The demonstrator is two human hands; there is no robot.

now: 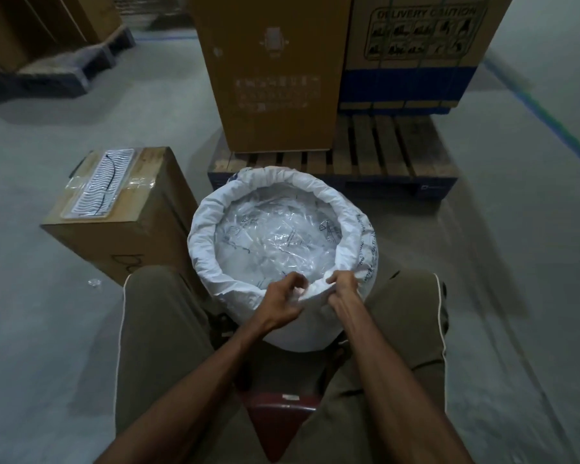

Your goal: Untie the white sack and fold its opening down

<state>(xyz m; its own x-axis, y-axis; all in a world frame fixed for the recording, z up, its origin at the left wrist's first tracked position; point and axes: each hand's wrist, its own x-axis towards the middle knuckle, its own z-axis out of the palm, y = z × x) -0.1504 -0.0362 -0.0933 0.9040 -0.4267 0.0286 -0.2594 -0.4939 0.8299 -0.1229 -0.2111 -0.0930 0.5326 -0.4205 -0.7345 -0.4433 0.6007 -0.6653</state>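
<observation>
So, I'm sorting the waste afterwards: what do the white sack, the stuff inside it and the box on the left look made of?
The white sack looks like woven plastic, matte, though the weave is too blurred to confirm: its rolled rim holds stiff creases. The clear packets inside look like thin glossy plastic film: they crinkle and glint. The box looks like brown corrugated cardboard, dull, with shiny clear tape.

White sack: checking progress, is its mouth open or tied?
Open: the white sack rim is rolled down, clear plastic showing inside.
</observation>
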